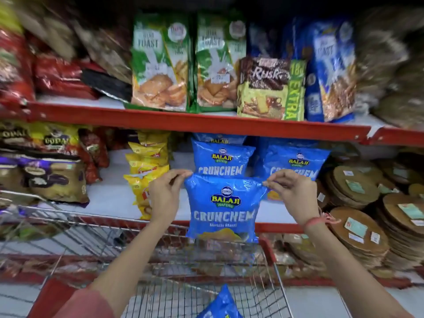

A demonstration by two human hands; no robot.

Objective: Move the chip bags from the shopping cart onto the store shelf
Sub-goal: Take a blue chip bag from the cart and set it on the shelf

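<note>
The left hand is pinching the top left corner of a shiny blue plastic chip bag printed "Balaji Crunchem", thumb and forefinger closed on the crimped edge. The right hand is pinching the top right corner in the same way, so the bag is hanging upright and face-on between the two hands. A thin pink thread bracelet is circling the right wrist.

The held bag is hanging in the air in front of the red-edged lower store shelf, above the far rim of the wire shopping cart with red plastic trim. Its lower edge is overlapping the cart's far corner in the view; whether it is touching the cart cannot be told.

Just behind the held bag, two more blue Crunchem bags are standing upright on the white shelf board, one behind the left hand's fingers and one behind the right hand. To their left a row of yellow chip packets is leaning on the same board. To the right, stacks of flat round brown discs in clear wrap are lying in piles.

In the cart basket, near the bottom of the view, another blue chip bag is lying with its top corner pointing up. On the shelf above, green toast packets are standing upright.
</note>
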